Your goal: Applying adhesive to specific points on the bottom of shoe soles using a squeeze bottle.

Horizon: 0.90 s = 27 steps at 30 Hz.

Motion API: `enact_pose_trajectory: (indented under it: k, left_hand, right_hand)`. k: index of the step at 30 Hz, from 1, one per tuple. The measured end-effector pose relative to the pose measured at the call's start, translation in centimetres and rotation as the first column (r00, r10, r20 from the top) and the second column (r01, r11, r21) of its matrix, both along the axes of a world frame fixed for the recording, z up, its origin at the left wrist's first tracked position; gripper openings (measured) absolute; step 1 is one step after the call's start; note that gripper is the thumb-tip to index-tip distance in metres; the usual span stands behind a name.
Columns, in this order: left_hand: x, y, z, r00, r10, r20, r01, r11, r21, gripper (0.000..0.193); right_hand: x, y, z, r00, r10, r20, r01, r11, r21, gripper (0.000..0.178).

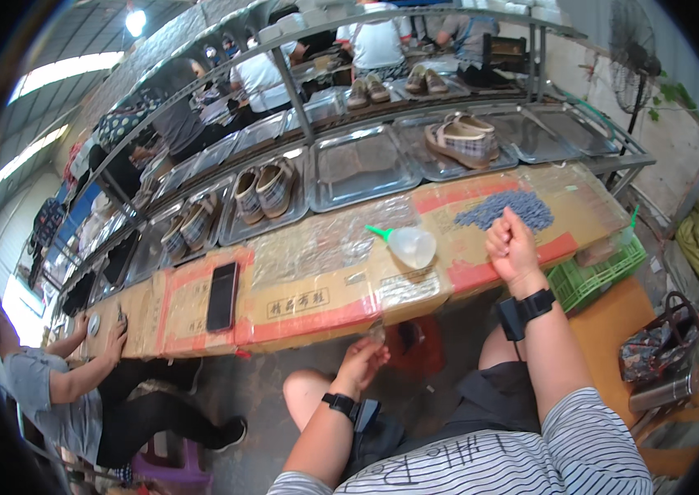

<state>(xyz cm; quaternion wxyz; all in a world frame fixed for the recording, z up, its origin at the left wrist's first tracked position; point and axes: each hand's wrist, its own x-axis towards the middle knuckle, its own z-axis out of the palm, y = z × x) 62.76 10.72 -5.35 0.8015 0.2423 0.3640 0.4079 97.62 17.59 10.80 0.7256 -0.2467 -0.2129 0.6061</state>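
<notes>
My right hand (pixel 513 249) is closed, held over the near edge of a pile of small blue-grey pieces (pixel 531 206) on the cardboard-covered bench (pixel 333 285). What its fingers pinch is hidden. Just below the bench's front edge, my left hand (pixel 362 361) has its fingers curled together. A small brownish thing (pixel 377 333) shows at its fingertips, too small to name. Between the hands, farther back on the bench, lies a translucent squeeze bottle (pixel 413 247) with a green nozzle.
A black phone (pixel 222 297) lies on the bench. Behind it, metal trays (pixel 362 169) on a rack carry plaid shoes (pixel 265 191). A green crate (pixel 593 276) stands at right, near a handbag (pixel 661 342). A co-worker (pixel 65 388) sits at left; other people work beyond the rack.
</notes>
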Motion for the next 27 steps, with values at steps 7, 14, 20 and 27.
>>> enact_pose_trajectory:
  k: [7,14,20,27]
  left_hand:
    - [-0.2,-0.6,0.9,0.96,-0.011,0.279,0.002,0.999,0.033,0.021]
    - [0.4,-0.7,2.8,0.953,0.053,0.298,-0.05,0.999,-0.018,0.027]
    - [0.7,-1.2,2.5,0.936,0.072,0.345,-0.075,0.997,-0.004,0.024]
    - [0.9,-0.7,3.0,0.958,-0.002,0.286,-0.025,0.996,0.091,0.013]
  right_hand:
    - [0.1,-0.1,0.0,0.999,0.002,0.033,-0.003,1.0,0.023,0.032]
    - [0.3,0.2,-0.2,1.0,0.018,0.019,-0.019,0.999,0.036,0.032]
    - [0.6,0.1,-0.1,0.999,0.03,0.016,-0.03,0.999,0.029,0.033]
    - [1.4,0.3,0.0,0.998,0.044,0.034,-0.045,0.998,0.036,0.033]
